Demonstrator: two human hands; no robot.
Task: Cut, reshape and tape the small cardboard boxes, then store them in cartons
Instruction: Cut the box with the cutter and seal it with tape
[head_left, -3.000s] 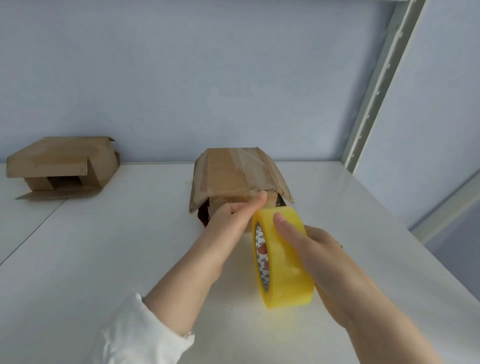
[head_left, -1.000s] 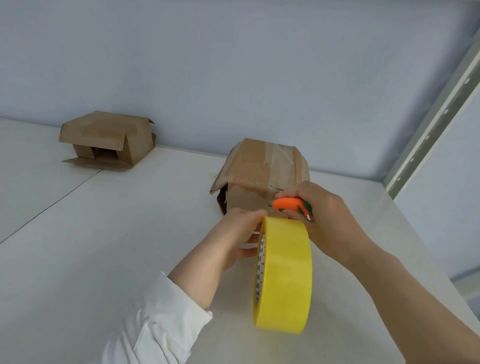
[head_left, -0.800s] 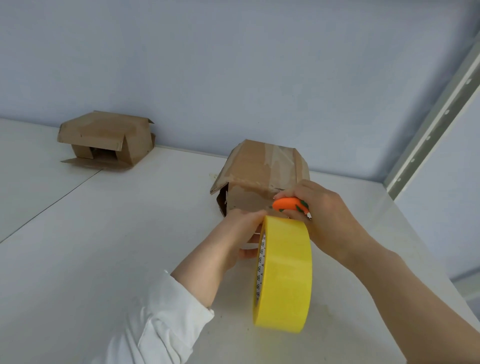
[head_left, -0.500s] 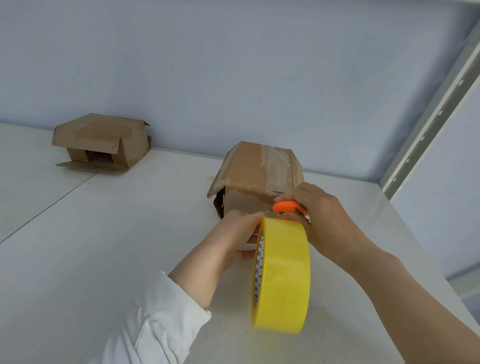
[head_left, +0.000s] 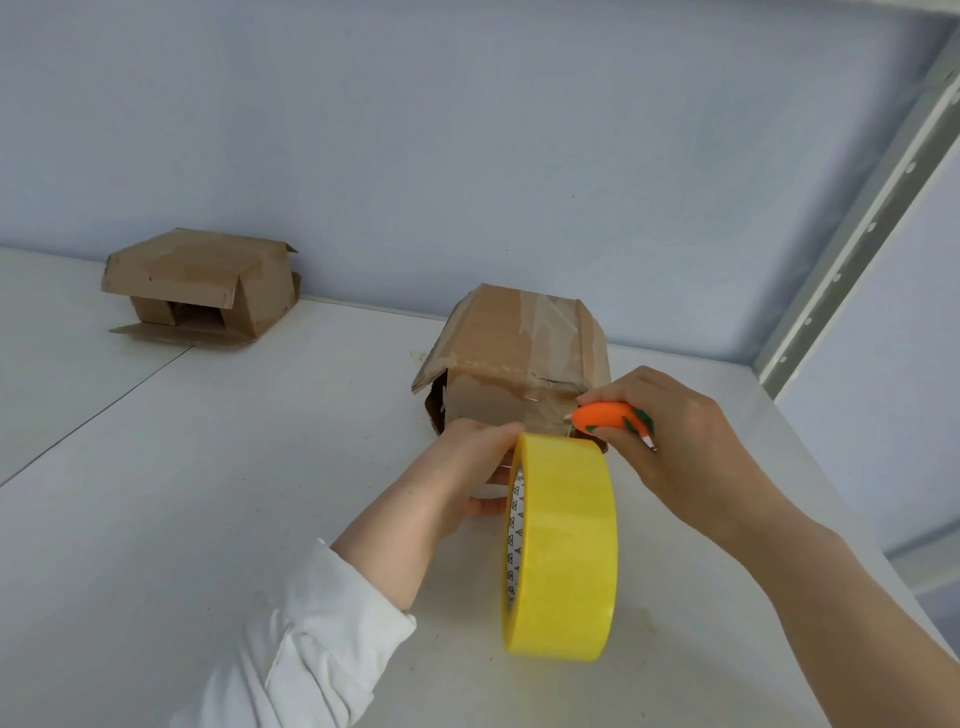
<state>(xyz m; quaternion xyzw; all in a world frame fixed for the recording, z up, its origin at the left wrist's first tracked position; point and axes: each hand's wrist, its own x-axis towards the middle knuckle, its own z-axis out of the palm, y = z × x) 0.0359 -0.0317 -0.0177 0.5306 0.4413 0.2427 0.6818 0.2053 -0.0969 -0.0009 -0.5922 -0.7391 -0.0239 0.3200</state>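
A small brown cardboard box (head_left: 514, 343) with taped, creased flaps stands in the middle of the white table (head_left: 208, 493). My left hand (head_left: 467, 478) grips a yellow tape roll (head_left: 563, 551) held upright on edge just in front of the box. A clear strip of tape runs from the roll's top up to the box's front face. My right hand (head_left: 675, 447) grips a small orange carrot-shaped cutter (head_left: 605, 417), its tip at the tape strip beside the box's lower right corner.
A second, opened cardboard box (head_left: 202, 286) lies at the back left against the pale blue wall. A grey perforated shelf post (head_left: 852, 249) rises at the right. A seam crosses the table on the left.
Three seconds ago my right hand held the roll and no cutter showed. Over the last second the cutter's tip has stayed at the tape strip, with only slight shifts of hands and view.
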